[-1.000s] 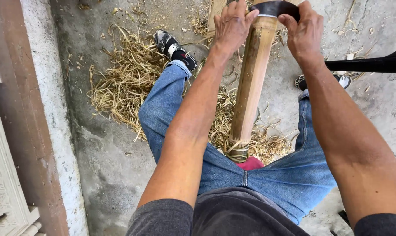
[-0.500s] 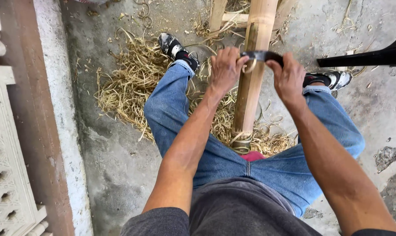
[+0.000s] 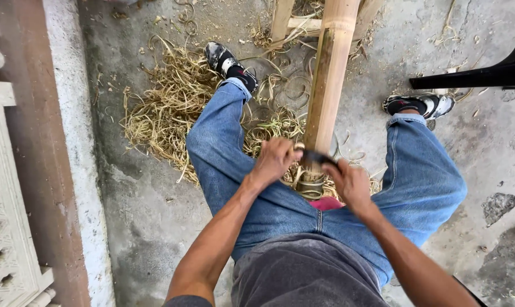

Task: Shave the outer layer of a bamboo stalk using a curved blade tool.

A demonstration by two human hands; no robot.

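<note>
Closest to the camera, a grey shirt hem and blue denim jeans point(image 3: 416, 187), legs spread wide, seated posture. Both bare forearms reach forward and meet low between the knees.

Left hand point(image 3: 275, 162): fingers curled tight into a fist around one end of a dark drawknife blade point(image 3: 319, 157). Knuckles up, no gap visible between fingers.

Right hand point(image 3: 351, 183): fingers likewise wrapped shut on the other end of the same tool, wrist angled inward. Handles themselves hidden inside the fists; only the short dark bar between the hands shows.

Blade lies crosswise against a bamboo pole point(image 3: 328, 85), touching it near the pole's lower end, just above the lap. Pole is round, pale tan, smooth-shaved along its length, with a raised node ring near the top of view. It runs up and away between the legs, leaning on a light wooden frame point(image 3: 288, 23) at the far end. A pink-red patch point(image 3: 324, 203) shows under the pole's base; what it is, cannot tell.

Floor point(image 3: 143, 216): rough grey concrete, stained and pitted. Heaped around the left leg, a mat of straw-coloured curly shavings point(image 3: 166, 113), thin and ribbon-like.

Farther out, two black-and-white shoes: left shoe point(image 3: 226, 61) among the shavings, right shoe point(image 3: 419, 104) on bare concrete. Beyond it, a black angled bar point(image 3: 485, 74). Along the left edge, a brown strip and a pale carved panel point(image 3: 1, 227).
</note>
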